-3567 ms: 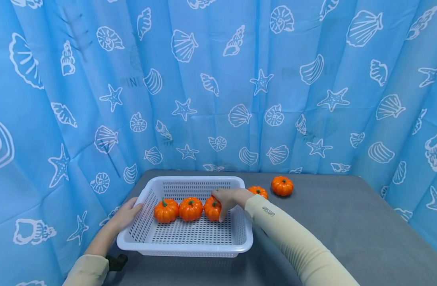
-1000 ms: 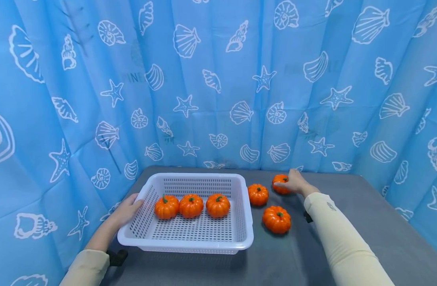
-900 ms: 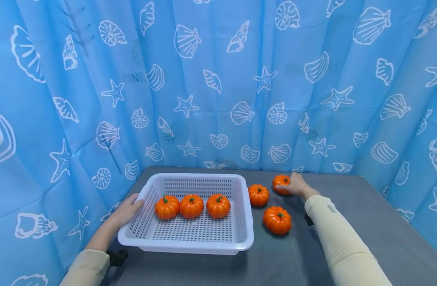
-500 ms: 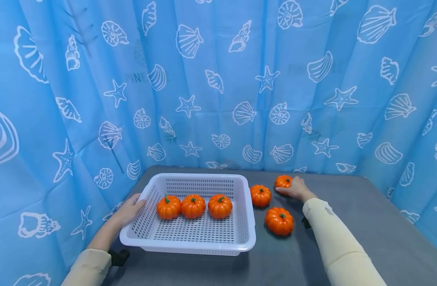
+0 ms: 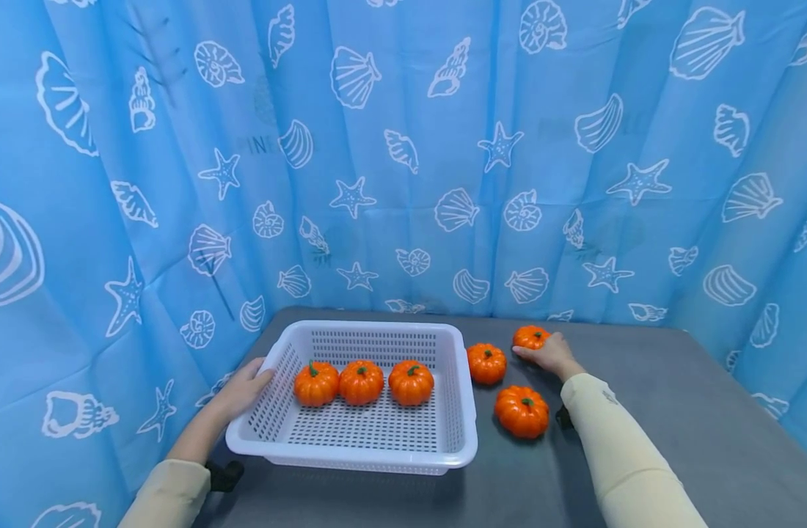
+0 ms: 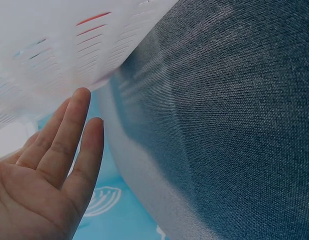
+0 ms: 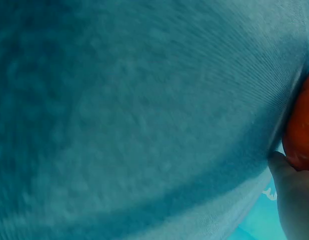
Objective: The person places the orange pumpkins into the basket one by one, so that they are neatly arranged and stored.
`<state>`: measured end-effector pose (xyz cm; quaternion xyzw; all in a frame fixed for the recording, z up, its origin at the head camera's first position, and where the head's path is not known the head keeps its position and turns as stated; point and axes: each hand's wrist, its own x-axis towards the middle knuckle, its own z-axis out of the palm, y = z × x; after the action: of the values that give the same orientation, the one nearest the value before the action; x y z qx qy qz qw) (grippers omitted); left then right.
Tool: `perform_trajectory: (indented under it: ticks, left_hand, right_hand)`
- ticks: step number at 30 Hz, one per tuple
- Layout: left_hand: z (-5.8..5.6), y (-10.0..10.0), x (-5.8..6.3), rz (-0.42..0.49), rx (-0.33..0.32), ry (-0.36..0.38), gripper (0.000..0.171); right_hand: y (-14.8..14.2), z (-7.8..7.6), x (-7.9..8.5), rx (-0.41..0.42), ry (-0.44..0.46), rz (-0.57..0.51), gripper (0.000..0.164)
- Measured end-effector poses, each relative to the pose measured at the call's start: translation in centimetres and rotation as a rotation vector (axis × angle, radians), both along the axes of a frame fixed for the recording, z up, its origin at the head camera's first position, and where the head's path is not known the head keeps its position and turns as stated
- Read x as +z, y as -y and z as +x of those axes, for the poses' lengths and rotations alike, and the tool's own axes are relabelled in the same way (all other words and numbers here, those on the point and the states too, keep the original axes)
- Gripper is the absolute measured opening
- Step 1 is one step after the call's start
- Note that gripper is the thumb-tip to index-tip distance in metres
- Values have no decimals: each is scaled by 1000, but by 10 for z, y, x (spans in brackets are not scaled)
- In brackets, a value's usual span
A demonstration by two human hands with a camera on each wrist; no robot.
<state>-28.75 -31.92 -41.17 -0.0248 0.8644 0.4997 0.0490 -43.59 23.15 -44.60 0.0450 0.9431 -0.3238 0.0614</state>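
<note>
Blue shell-print curtain [image 5: 377, 169] hangs behind a grey counter [image 5: 694, 418]. Far pumpkin [image 5: 530, 336], on the counter right of centre, is pinched between thumb and fingers of the right hand [image 5: 554, 356]. Two loose pumpkins [image 5: 522, 414] lie near, lower in frame. Left of centre, white basket [image 5: 353, 456] contains three pumpkins [image 5: 361, 384]; left hand [image 5: 243, 389] grips its left rim.

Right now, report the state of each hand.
Left hand: open, straight fingers at the side of the basket.
Right hand: closed around the farthest pumpkin.
</note>
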Motion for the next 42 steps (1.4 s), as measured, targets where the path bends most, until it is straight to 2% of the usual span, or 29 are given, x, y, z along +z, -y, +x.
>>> perform_trajectory:
  ticks: [7,17,20,25,31,36,42]
  left_hand:
    - [0,1,-1,8,-6,6,50]
    - [-2,3,-3,11,1,18,52]
    - [-2,4,-4,14,9,23,52]
    - [-3,5,-2,-3,-5,5,52]
    - [-5,5,1,-5,-14,-6,50]
    - [-5,5,2,-7,-32,-20,51]
    - [-4,4,-1,-7,-27,-20,52]
  right_hand:
    - [-3,0,-4,5,-18,-47,105]
    - [-6,-3,1,11,-122,-123,98]
    - [-5,-4,9,21,-166,-166,94]
    - [0,-2,32,49,-205,-223,87]
    - [6,-5,59,95,-269,-240,85]
    - [15,-8,72,123,-293,-217,86]
    - [30,-6,87,196,-295,-229,84]
